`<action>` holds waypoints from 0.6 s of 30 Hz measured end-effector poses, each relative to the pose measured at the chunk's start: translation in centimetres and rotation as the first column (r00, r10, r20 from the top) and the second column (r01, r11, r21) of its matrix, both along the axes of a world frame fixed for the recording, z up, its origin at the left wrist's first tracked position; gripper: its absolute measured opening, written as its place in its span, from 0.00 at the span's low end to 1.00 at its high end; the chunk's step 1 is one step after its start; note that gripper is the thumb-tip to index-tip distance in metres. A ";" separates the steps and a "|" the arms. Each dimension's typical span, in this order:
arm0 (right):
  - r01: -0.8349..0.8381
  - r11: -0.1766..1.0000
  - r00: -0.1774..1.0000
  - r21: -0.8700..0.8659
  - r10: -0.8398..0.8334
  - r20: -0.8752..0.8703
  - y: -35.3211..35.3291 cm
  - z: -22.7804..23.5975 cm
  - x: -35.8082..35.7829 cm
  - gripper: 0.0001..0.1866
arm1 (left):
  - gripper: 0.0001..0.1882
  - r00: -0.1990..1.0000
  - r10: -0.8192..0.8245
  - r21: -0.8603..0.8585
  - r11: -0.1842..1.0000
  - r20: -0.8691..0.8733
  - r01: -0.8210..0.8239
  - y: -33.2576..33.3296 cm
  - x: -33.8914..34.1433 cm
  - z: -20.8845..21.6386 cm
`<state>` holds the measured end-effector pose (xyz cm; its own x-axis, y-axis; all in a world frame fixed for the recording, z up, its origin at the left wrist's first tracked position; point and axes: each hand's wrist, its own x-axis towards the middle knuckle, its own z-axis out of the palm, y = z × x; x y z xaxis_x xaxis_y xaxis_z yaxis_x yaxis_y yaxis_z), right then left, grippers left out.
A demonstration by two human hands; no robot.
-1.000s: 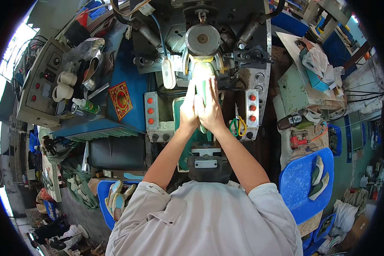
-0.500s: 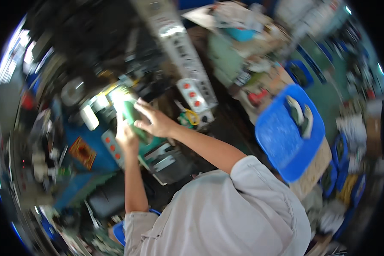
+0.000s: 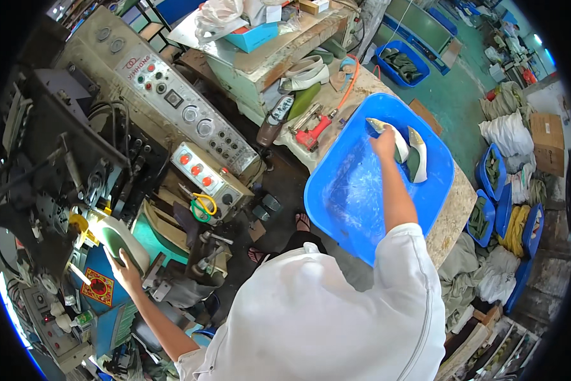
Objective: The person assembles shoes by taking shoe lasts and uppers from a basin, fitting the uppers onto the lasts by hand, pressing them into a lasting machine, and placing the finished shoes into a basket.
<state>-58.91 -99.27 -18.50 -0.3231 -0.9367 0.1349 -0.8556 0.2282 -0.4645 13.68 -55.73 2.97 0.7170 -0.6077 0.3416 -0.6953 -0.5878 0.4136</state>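
In a cluttered workshop, a board tabletop (image 3: 453,230) bears one blue tub (image 3: 345,198) with two shoes (image 3: 417,154) — right hand (image 3: 383,145) touching one, grip unclear — while the left hand (image 3: 130,274) clasps a third shoe (image 3: 134,244) at the machine (image 3: 52,206).

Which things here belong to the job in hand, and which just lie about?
Seemingly in the job:
green-and-white shoe, left hand on it
two shoes in the blue tub, right hand on one
machine

Apparently lying about:
scissors
red tool
light-blue box
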 end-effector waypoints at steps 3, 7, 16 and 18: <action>0.052 0.967 0.990 0.249 -0.016 -0.142 -3.3 0.3 -5.2 0.50 | 0.35 0.995 0.069 0.034 0.997 -0.067 -0.067 -0.3 -1.2 0.7; 0.009 0.899 0.977 0.438 0.084 -0.194 -6.4 0.2 -7.6 0.52 | 0.34 0.983 0.122 0.027 0.993 -0.139 -0.119 1.6 -2.4 0.3; -0.367 0.757 0.867 0.541 0.488 -0.096 -2.7 -1.3 -8.8 0.41 | 0.35 0.987 0.162 -0.067 0.985 0.016 -0.160 1.5 -4.2 -2.4; -0.409 0.724 0.848 0.555 0.526 -0.062 1.3 -1.4 -5.6 0.40 | 0.36 0.962 0.225 0.034 0.972 0.152 -0.233 1.6 -4.2 -2.1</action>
